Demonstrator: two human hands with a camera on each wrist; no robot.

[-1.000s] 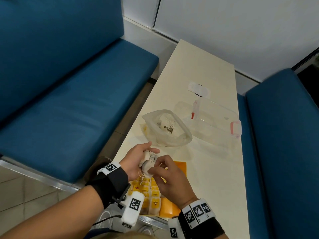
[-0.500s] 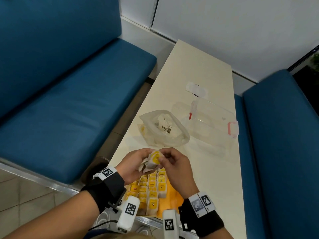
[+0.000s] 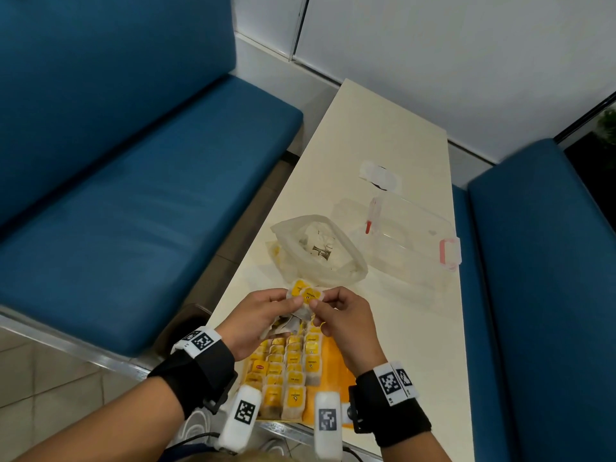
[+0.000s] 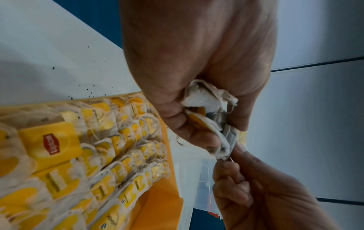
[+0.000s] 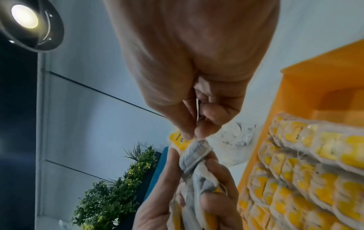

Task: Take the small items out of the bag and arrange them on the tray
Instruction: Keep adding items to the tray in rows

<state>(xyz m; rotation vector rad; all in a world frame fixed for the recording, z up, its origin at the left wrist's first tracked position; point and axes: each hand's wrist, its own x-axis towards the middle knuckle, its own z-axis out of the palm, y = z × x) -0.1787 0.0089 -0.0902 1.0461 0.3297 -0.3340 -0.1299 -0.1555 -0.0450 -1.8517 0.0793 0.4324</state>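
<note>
My left hand grips a crumpled bunch of tea bags with yellow tags, held above the near table edge. My right hand pinches the end of one bag in that bunch, thumb against forefinger. Beneath both hands lies the orange tray, with rows of yellow-tagged tea bags filling its left part. The clear plastic bag sits open on the table beyond my hands, with more tea bags inside.
A clear lidded plastic box with pink latches stands right of the bag. A small white packet lies farther back. Blue benches flank the narrow cream table. Dark crumbs dot the table by the tray.
Both hands rose and moved forward with the bunch. The yellow tags have turned up into view, and my right hand shifted from cupping the bunch to pinching one bag's end.
</note>
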